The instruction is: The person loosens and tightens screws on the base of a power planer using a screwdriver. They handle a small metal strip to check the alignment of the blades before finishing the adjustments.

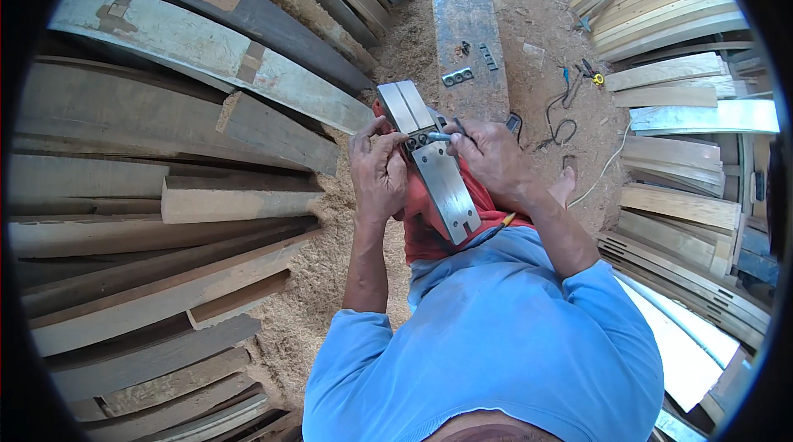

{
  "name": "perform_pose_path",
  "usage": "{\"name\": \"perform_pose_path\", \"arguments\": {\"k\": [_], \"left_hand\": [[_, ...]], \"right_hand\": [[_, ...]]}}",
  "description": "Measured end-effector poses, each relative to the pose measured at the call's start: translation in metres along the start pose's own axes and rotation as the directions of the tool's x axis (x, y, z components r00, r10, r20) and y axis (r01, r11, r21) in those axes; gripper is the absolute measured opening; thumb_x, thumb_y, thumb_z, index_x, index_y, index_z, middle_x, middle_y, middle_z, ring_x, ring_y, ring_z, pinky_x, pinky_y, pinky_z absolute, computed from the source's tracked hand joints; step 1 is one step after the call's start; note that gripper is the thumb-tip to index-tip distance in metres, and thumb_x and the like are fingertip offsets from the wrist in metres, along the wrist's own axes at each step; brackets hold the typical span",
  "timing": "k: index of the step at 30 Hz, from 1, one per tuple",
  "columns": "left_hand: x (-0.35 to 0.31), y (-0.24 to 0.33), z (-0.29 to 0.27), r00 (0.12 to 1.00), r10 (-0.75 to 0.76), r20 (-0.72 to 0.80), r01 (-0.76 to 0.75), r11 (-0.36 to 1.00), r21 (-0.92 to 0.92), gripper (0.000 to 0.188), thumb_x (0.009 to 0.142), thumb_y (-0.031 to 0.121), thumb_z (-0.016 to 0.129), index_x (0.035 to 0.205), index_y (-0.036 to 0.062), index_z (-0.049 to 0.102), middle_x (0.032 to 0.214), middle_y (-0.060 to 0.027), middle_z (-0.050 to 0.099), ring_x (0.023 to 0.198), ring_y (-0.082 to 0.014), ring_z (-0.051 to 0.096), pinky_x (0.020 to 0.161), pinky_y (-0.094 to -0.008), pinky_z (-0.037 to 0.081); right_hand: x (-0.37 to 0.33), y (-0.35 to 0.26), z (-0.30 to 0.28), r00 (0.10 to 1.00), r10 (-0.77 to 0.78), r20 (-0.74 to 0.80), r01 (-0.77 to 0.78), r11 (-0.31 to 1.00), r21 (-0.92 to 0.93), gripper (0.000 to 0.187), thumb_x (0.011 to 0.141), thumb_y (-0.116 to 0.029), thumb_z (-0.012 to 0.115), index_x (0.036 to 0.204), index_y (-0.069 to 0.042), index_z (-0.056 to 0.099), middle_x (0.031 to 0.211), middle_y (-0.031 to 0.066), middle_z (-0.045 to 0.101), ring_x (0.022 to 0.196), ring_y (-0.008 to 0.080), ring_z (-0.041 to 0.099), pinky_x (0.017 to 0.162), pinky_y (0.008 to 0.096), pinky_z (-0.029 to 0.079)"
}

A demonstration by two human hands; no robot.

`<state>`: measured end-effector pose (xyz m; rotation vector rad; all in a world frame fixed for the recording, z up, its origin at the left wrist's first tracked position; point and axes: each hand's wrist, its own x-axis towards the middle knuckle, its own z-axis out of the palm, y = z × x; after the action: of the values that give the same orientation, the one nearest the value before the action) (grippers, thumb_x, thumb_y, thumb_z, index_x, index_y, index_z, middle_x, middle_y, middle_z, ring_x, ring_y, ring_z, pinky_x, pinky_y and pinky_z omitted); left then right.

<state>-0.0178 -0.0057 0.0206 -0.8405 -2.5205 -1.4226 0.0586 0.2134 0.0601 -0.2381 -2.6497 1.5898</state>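
A hand planer [446, 190] lies across my lap with its two silver sole plates facing up. Between the plates shows the dark cutter drum, with round screw heads. My left hand [380, 165] grips the planer's left side, thumb and fingertip against the drum. In my right hand [487, 153] is a slim blue-grey rod-shaped tool [439, 136], its tip on the drum; the exact kind of tool I cannot make out. A dark tool with a yellow end [504, 224] lies on my lap by the planer's near end.
Ahead runs a long worn plank [467, 21], bearing a silver bar with holes [457, 77] and small dark parts [489, 58]. Yellow-handled pliers [593, 74] and a dark cable [555, 121] lie on the shavings-covered floor. Stacked boards [107, 111] line both sides.
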Motion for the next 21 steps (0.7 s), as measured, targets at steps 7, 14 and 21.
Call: {"name": "perform_pose_path", "arguments": {"k": [7,14,21], "left_hand": [[-0.001,0.000,-0.001,1.000,-0.008,-0.009,0.008,1.000,-0.020,0.031,0.081,0.004,0.058,0.107,0.0045,0.075,0.131,-0.0223,0.064,0.120,-0.0386,0.057,0.106,-0.0489,0.046],[0.001,0.000,0.000,1.000,0.004,-0.010,-0.005,0.999,-0.035,0.030,0.080,0.003,0.058,0.105,0.0036,0.076,0.130,-0.0224,0.065,0.119,-0.0392,0.058,0.106,-0.0489,0.047],[0.001,-0.001,0.001,1.000,-0.006,-0.009,0.006,0.999,-0.037,0.031,0.080,0.003,0.058,0.105,0.0042,0.076,0.131,-0.0232,0.064,0.121,-0.0392,0.058,0.106,-0.0491,0.046]], "right_hand": [[0.008,0.014,0.012,0.996,0.004,0.085,-0.010,0.998,0.068,0.027,0.101,-0.020,0.058,0.112,0.000,0.071,0.090,0.0176,0.078,0.087,0.0373,0.076,0.080,0.0480,0.057],[0.014,0.011,0.010,0.974,-0.185,0.132,0.216,0.931,-0.294,0.023,0.101,-0.020,0.059,0.112,-0.003,0.071,0.087,0.0209,0.075,0.086,0.0430,0.072,0.080,0.0534,0.055],[0.018,0.007,0.012,0.992,0.003,0.123,0.015,0.989,-0.146,0.024,0.101,-0.020,0.058,0.108,-0.002,0.072,0.087,0.0217,0.076,0.081,0.0394,0.074,0.076,0.0513,0.058]]}}
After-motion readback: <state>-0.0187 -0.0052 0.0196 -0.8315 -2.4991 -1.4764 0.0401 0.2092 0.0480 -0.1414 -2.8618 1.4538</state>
